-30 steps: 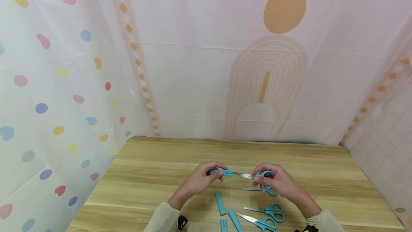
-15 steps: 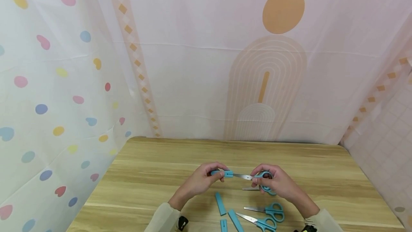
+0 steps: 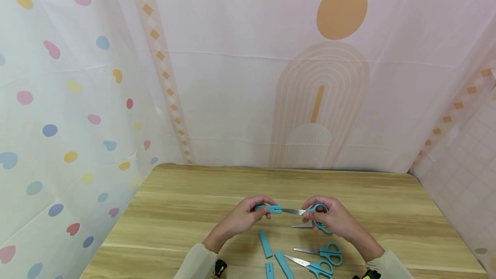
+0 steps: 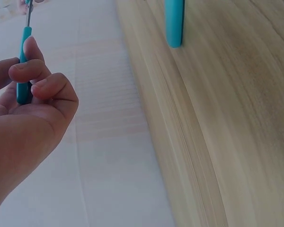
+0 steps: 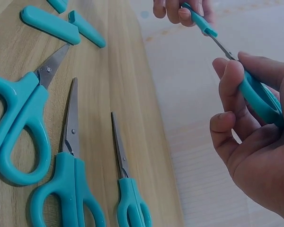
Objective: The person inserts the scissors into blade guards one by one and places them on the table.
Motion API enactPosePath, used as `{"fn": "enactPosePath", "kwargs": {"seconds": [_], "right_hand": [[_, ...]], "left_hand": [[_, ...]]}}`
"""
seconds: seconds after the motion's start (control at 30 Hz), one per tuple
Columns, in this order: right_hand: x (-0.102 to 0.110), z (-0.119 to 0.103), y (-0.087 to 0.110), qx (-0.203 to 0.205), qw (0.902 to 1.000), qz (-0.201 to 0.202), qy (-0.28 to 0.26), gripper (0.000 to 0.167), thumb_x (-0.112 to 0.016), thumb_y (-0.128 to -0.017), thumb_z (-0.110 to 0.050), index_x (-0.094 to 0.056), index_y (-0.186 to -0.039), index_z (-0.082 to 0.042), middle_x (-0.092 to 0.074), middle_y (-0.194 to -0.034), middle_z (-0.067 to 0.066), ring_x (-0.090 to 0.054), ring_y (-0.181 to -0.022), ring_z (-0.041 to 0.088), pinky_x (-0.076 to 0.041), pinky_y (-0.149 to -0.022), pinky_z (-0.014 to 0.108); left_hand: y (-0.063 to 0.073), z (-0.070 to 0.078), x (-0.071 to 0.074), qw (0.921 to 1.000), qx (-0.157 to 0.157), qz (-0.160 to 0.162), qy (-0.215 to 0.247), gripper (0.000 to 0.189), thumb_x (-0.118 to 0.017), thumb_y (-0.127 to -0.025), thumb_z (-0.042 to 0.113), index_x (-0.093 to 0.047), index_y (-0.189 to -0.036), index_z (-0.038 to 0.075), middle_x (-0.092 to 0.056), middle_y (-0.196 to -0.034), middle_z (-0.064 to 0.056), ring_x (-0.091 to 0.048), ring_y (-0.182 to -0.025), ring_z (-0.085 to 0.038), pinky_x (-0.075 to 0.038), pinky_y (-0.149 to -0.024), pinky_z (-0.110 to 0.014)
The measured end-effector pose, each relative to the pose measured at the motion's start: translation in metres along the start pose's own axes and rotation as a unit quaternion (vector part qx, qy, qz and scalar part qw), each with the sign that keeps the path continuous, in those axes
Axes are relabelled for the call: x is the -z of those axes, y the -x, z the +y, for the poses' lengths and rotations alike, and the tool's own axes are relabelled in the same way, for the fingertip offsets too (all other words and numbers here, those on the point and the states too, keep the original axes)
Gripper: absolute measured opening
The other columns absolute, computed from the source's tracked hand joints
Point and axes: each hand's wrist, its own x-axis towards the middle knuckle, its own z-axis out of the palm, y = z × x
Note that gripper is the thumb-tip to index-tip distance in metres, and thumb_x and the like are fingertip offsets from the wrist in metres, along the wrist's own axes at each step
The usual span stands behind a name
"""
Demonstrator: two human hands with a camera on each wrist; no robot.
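Note:
My left hand (image 3: 243,215) pinches a turquoise scissor blade cover (image 3: 276,209) above the table, its slotted end pointing right. In my right hand (image 3: 336,218) is a pair of turquoise-handled scissors (image 5: 260,97), gripped at the handles. Their closed blades (image 3: 293,212) point left, with the tip at the cover's mouth; part of the blade length shows between the hands. How deep the tip sits is hidden. In the left wrist view, curled fingers surround the cover (image 4: 24,87).
On the wooden table (image 3: 174,210) lie more scissors: one partly behind my right hand (image 3: 302,226), one nearer (image 3: 330,254), and one at the front (image 3: 318,268). Three loose blade covers lie left of them: one (image 3: 265,244), another (image 3: 284,265), and a third (image 3: 269,271). Printed curtains (image 3: 232,98) stand behind.
The cover and my left fingers have shifted very slightly right toward the scissors, and a little less blade shows. Both grips and the things on the table stay the same.

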Motion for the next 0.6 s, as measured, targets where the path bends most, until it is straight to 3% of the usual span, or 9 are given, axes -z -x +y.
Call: {"fn": "enactPosePath", "kwargs": {"seconds": [0.6], "right_hand": [[-0.0025, 0.0006, -0.0041, -0.02, 0.9995, 0.02, 0.013, 0.026, -0.066, -0.096, -0.021, -0.062, -0.11, 0.001, -0.072, -0.094, 0.015, -0.061, -0.063, 0.011, -0.053, -0.058, 0.033]], "left_hand": [[-0.0016, 0.0024, -0.0025, 0.9998, -0.002, -0.014, 0.016, 0.022, -0.05, -0.104, 0.012, -0.065, -0.12, 0.013, -0.067, -0.094, -0.009, -0.037, -0.063, -0.007, -0.032, -0.056, -0.019]]}}
